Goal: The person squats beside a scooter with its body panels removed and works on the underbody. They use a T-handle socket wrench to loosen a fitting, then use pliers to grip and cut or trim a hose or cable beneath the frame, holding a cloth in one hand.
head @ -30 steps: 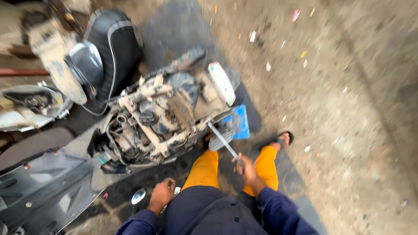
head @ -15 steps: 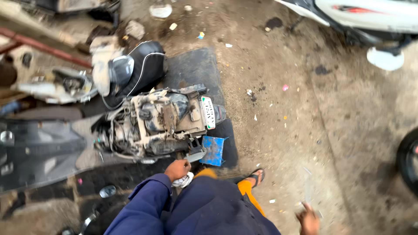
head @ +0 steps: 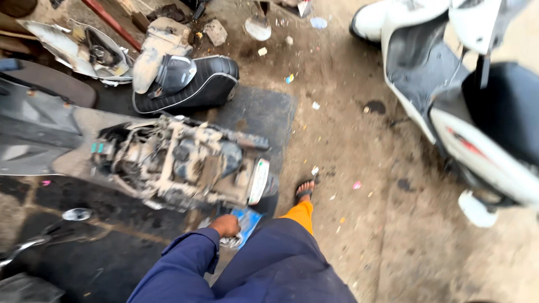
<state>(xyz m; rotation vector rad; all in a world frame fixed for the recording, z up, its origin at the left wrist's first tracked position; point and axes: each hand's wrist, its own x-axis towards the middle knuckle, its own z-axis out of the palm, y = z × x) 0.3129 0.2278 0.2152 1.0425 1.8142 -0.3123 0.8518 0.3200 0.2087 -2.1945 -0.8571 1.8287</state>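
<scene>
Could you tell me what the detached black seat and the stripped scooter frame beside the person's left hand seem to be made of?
The black seat looks like vinyl or leatherette: smooth, slightly glossy, with pale piping. The stripped scooter frame appears to be metal, dull and caked in dried mud, with exposed wiring. The left hand rests just below it.

The right hand, which had gripped a long metal tool over the stripped scooter (head: 179, 163), swung out of view, while the left hand (head: 225, 225) stayed low and a white scooter (head: 449, 106) appeared at right.
</scene>
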